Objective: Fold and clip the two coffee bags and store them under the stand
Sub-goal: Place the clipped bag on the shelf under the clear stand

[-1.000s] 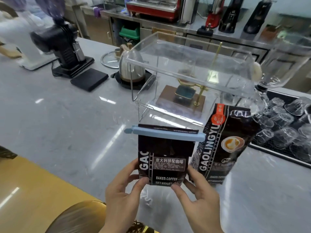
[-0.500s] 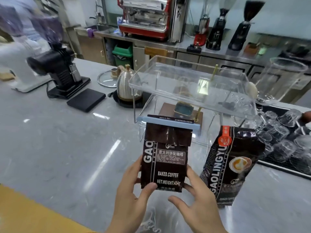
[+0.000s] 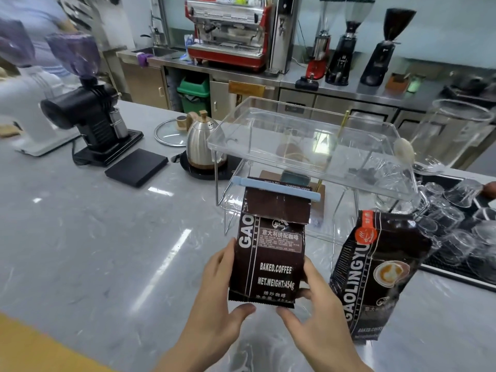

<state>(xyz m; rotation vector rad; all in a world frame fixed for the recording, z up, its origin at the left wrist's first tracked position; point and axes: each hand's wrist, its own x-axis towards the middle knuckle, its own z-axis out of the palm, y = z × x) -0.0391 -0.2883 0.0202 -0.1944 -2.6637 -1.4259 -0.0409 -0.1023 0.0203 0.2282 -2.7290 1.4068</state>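
At 12 o'clock from my left hand (image 3: 214, 285) and right hand (image 3: 319, 304), both gripping the upright clipped bag (image 3: 268, 253), the stand (image 3: 308, 146) opens.

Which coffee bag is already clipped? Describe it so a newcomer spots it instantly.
Start at the clear acrylic stand in the middle of the grey counter. Directly in front of it, the left hand and right hand hold the clipped coffee bag upright. Unlike the unclipped coffee bag standing to its right, its top is folded over under a light blue clip.
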